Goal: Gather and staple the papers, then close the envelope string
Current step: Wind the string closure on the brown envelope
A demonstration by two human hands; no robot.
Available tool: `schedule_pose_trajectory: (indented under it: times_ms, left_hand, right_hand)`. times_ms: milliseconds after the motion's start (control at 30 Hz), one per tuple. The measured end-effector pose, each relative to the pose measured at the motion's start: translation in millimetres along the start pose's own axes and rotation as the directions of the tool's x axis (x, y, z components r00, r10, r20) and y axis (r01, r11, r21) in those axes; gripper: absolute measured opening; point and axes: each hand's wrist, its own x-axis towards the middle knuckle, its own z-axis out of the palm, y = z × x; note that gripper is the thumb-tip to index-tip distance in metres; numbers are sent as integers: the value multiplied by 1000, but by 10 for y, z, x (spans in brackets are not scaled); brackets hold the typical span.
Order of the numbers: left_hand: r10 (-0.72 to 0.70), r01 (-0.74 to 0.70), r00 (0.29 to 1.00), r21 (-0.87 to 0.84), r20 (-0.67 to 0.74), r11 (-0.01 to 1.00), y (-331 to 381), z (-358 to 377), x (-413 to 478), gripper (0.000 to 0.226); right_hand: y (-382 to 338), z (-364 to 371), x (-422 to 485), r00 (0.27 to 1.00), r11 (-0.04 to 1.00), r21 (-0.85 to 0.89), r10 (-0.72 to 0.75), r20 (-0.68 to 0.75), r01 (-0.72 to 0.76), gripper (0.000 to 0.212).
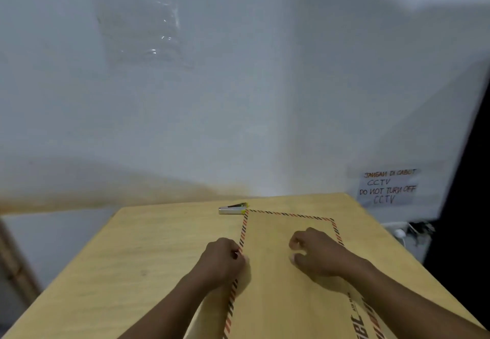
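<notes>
- Two risks, as I judge it. The large brown paper envelope with a red-and-black striped border (286, 285), flat on the pale wooden table (145, 259) in the lower centre of the frame, could skid or crease under an uneven tug. Its string and the papers cannot be made out, so the closing could be fumbled.
- A shove of the envelope could also knock the small silver stapler with a yellow tip (232, 208), which lies just beyond its far left corner.
- The left hand (221, 258) sits at the envelope's left striped edge, fingers curled, apparently pinching that edge.
- The right hand (316, 252) rests on the envelope right of centre, fingers curled under. I cannot tell whether it holds anything.
</notes>
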Motion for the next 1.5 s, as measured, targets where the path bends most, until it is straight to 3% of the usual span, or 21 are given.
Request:
schedule_pose_trajectory:
  times_ms: [133, 267, 400, 567, 733, 867, 967, 1200, 1500]
  left_hand:
    - [78, -59, 996, 309, -51, 949, 9, 208, -29, 36]
    - [145, -111, 988, 389, -61, 915, 1, 301, 24, 41]
    - [178, -123, 980, 434, -88, 892, -20, 299, 194, 43]
    - [228, -141, 958, 403, -177, 905, -82, 264, 611, 38]
    - [189, -117, 953, 288, -236, 950, -239, 154, 1139, 27]
    - [76, -39, 986, 236, -149, 971, -351, 31, 1447, 31]
    - [70, -16, 983, 306, -167, 952, -379, -16, 1520, 37]
    - [69, 16, 978, 404, -195, 914, -500, -90, 1135, 39]
    - [74, 9, 972, 353, -223, 936, -733, -175, 257, 30]
  right_hand:
    - [160, 238, -22, 996, 999, -30, -21, -81, 19, 38]
    - [195, 282, 87, 994, 994, -109, -20, -111, 8, 43]
    - [186, 253, 222, 998, 991, -130, 36, -57, -43, 64]
    - [192, 226, 437, 997, 989, -141, 32, -77, -43, 70]
    - [194, 198, 637, 997, 983, -182, 12, -79, -27, 68]
    - [206, 209, 697, 997, 979, -200, 13, -74, -27, 67]
    - [182, 189, 695, 998, 977, -212, 21, -63, -34, 66]
    - [74, 209, 587, 997, 981, -188, 36, -66, -47, 65]
    - [-287, 370, 549, 996, 990, -133, 31, -81, -41, 66]
